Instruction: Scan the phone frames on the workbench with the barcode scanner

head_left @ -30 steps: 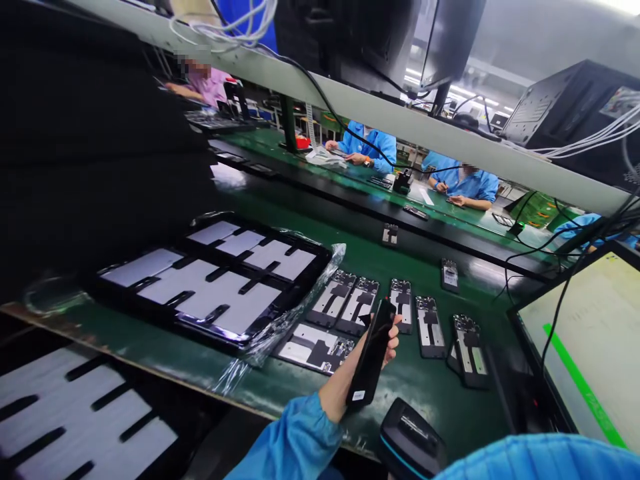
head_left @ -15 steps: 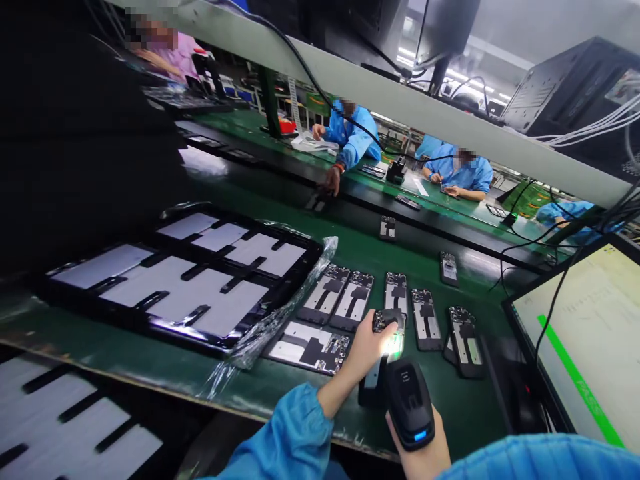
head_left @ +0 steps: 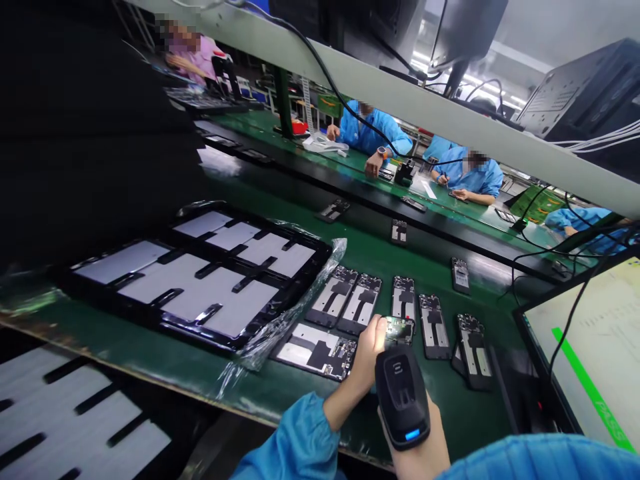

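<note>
My left hand (head_left: 369, 355) grips an open phone chassis (head_left: 399, 328) by its edge, low over the green bench near the front. My right hand (head_left: 423, 452) holds a black handheld barcode scanner (head_left: 401, 395) right over that chassis, its head pointing away from me and covering most of it. Several more open phone chassis (head_left: 362, 305) lie in a row on the bench just beyond my hands, and one lies flat to the left (head_left: 317, 348).
A black tray of grey panels (head_left: 200, 280) in torn plastic wrap lies left. A monitor with a green bar (head_left: 590, 360) stands at right. Phones ride a dark conveyor (head_left: 400, 230) beyond. Several people in blue coats work at the far bench.
One second ago my left hand held the phone upright with the scanner low at the edge. The phone has since been lowered and the scanner brought over it; the scan light seen half a second ago is gone.
</note>
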Tool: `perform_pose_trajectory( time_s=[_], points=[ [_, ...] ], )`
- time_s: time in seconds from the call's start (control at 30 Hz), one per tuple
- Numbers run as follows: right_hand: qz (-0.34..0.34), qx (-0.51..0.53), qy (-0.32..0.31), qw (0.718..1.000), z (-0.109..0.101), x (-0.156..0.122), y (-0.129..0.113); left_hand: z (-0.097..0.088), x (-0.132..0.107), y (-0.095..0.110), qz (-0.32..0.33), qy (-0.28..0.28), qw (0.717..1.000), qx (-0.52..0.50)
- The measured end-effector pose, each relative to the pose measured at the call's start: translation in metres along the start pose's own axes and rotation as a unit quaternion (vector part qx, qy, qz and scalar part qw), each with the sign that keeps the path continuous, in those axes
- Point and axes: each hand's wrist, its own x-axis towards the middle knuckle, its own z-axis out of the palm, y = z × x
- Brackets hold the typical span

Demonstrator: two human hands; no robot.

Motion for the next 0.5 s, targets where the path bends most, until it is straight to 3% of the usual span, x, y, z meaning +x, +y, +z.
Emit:
perform_pose_trajectory(
  time_s=[0.13,0.5],
  points=[
    [0.014,0.013,-0.026,0.999,0.005,0.002,-0.034,0.0,-0.002,0.006,-0.016,0.011,1.0,-0.012],
    [0.039,-0.013,-0.03,0.999,0.001,0.004,-0.03,-0.002,0.003,0.008,-0.03,0.0,0.999,-0.035]
  ],
)
